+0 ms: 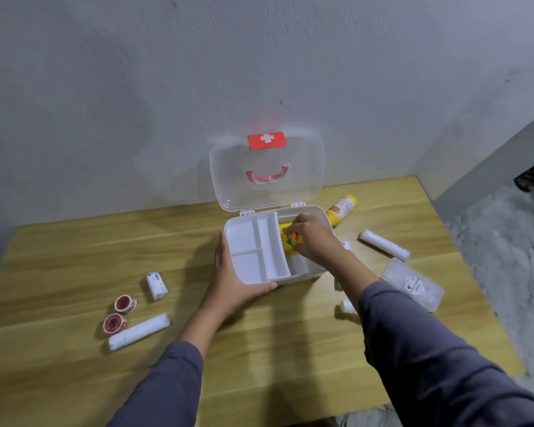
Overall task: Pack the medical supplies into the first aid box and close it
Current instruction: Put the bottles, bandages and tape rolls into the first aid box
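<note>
Head: right hand (313, 238) pinches yellow packet (288, 244), left hand (232, 282) grips box (247, 241).

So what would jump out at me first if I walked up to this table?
The white first aid box in the middle of the wooden table, its clear lid standing open with a red cross label. The right hand reaches into its right side, fingers pinching a yellow packet, while the left hand holds its near left corner. Bandage rolls and a yellow bottle lie scattered around.

The first aid box (244, 266) sits mid-frame on the table (74, 257). Tape rolls (124, 303) lie lower left of it, a bottle (342, 209) upper right.
</note>
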`<state>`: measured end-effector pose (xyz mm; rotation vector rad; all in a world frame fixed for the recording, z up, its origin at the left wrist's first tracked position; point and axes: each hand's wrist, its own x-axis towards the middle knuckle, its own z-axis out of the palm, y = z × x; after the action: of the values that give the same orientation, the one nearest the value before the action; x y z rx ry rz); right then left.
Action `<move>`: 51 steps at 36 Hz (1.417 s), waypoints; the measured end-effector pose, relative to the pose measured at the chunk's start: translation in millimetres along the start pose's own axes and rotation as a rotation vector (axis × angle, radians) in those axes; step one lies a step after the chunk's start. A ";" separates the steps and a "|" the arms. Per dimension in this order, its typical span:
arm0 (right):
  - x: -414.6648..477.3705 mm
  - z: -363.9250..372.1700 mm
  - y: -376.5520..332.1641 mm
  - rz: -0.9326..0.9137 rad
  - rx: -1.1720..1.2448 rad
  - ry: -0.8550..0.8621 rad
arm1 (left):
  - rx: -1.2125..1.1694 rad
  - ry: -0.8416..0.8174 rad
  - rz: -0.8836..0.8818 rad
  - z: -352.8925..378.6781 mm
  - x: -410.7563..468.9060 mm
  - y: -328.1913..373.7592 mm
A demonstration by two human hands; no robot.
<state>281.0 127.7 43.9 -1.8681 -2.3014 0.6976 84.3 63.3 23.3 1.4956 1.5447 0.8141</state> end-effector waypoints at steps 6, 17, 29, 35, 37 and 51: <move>-27.4 -17.3 14.9 0.016 0.264 0.302 | 0.015 -0.016 -0.004 -0.3 -0.1 -2.2; -132.9 -2.9 123.1 0.649 0.339 0.361 | -0.012 -0.004 0.066 1.3 4.8 -1.5; -124.9 3.4 126.1 0.582 0.218 0.310 | 0.007 0.001 0.068 3.1 4.7 -0.6; -97.3 -21.8 82.5 0.188 0.286 0.458 | -0.022 -0.001 0.089 2.6 6.2 -2.0; -80.3 -31.0 65.3 0.057 0.223 0.433 | -0.041 0.009 0.105 3.1 7.1 -1.3; 1.6 -22.4 4.4 -0.212 -0.261 -0.021 | 0.023 0.015 0.013 8.2 5.9 -10.0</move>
<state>292.6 136.2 61.7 -1.6759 -2.6631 0.4090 87.1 67.6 10.0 1.5208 1.5614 0.8191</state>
